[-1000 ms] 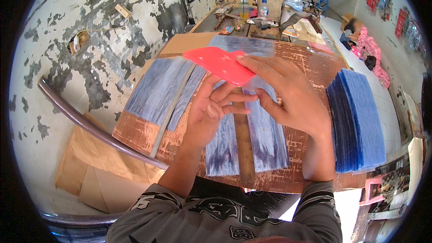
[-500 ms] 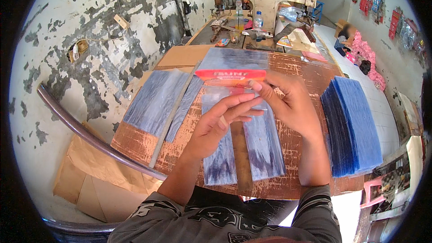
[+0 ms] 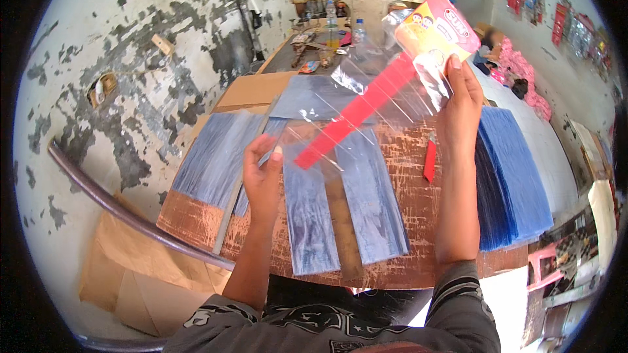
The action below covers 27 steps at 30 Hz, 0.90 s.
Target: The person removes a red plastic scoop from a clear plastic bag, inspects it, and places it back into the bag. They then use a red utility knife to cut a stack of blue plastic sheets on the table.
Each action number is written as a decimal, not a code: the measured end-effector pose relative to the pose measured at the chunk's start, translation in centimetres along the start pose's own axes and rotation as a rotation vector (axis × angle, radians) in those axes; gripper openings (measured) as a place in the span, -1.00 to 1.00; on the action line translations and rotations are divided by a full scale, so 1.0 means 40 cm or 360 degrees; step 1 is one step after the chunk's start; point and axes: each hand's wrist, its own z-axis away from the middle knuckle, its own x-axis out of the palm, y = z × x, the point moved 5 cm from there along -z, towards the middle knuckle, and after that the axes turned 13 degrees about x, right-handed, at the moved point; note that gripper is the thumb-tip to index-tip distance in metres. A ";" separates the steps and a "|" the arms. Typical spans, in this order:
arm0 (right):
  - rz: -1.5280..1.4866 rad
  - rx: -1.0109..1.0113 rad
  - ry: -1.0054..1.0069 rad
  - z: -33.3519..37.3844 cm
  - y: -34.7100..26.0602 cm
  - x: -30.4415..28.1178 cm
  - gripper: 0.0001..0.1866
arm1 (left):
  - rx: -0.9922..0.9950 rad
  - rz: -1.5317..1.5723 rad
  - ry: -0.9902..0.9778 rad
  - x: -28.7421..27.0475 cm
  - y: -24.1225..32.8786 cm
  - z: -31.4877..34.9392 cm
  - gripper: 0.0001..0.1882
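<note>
Stretched slantwise between my hands is a clear plastic packaging sleeve (image 3: 356, 112) with a wide red stripe along it. Its upper right end has a printed pink, orange and yellow panel (image 3: 437, 29). My left hand (image 3: 263, 168) pinches the lower left end between thumb and fingers. Just under the printed panel, my right hand (image 3: 462, 101) grips the sleeve, thumb in front. Below it on the brown worn table (image 3: 422, 222) lie two bundles of bluish clear plastic sheets (image 3: 311, 222) (image 3: 376, 202), with a dark wooden strip (image 3: 344, 238) between them.
A thick stack of blue plastic sheets (image 3: 520, 183) stands at the right edge. More sheets (image 3: 212, 157) lie left under a long metal bar (image 3: 243, 199). A small red pointed object (image 3: 430, 160) is near my right forearm. A curved tube (image 3: 124, 199) runs along the left. Bottles (image 3: 359, 31) stand behind.
My hands have moved apart, left hand leftward, right hand up and right. The sleeve, earlier seen nearly edge-on between them, is now spread out and tilted, its printed panel raised.
</note>
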 end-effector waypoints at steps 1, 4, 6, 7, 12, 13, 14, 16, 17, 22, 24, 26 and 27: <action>-0.0128 0.0066 0.0001 -0.012 0.008 -0.019 -0.70 | -0.0053 -0.0134 0.0056 -0.028 -0.035 0.011 -0.47; -0.0276 0.0096 0.0056 -0.052 0.034 -0.065 -0.69 | -0.0215 -0.0132 0.0158 -0.072 -0.094 0.038 -0.36; -0.0313 0.0096 0.0046 -0.055 0.031 -0.068 -0.69 | -0.0389 0.0234 0.0160 -0.078 -0.109 0.046 -0.36; -0.0337 0.0096 0.0041 -0.051 0.024 -0.066 -0.69 | -0.0496 0.0441 0.0077 -0.067 -0.113 0.045 -0.40; -0.0294 0.0210 -0.0002 -0.036 0.039 -0.042 -0.71 | -0.0590 0.0765 -0.0152 -0.050 -0.103 0.051 -0.74; -0.0280 0.0203 0.0013 -0.035 0.038 -0.035 -0.71 | -0.0562 0.0742 -0.0126 -0.057 -0.099 0.050 -0.77; -0.0251 0.0191 0.0032 -0.033 0.032 -0.031 -0.72 | -0.0541 0.0734 -0.0101 -0.060 -0.099 0.051 -0.81; -0.0220 0.0079 0.0035 -0.035 0.016 -0.026 -0.71 | -0.0509 0.0684 -0.0031 -0.075 -0.105 0.049 -0.85; -0.0116 0.0103 0.0042 -0.037 0.020 -0.030 -0.70 | -0.0505 0.0631 0.0019 -0.094 -0.110 0.054 -0.86; 0.0328 0.0275 -0.0123 -0.035 0.018 -0.043 -0.66 | -0.0468 0.0460 0.0139 -0.178 -0.116 0.046 -0.88; 0.0435 0.0328 -0.0208 -0.026 0.006 -0.029 -0.71 | -0.0455 0.0326 0.0120 -0.209 -0.101 0.037 -0.87; 0.0670 0.0342 -0.0290 -0.021 0.000 -0.025 -0.70 | -0.0411 0.0165 0.0065 -0.229 -0.084 0.029 -0.86; 0.0790 0.0345 -0.0333 -0.019 0.003 -0.027 -0.70 | -0.0432 0.0071 0.0023 -0.235 -0.074 0.026 -0.86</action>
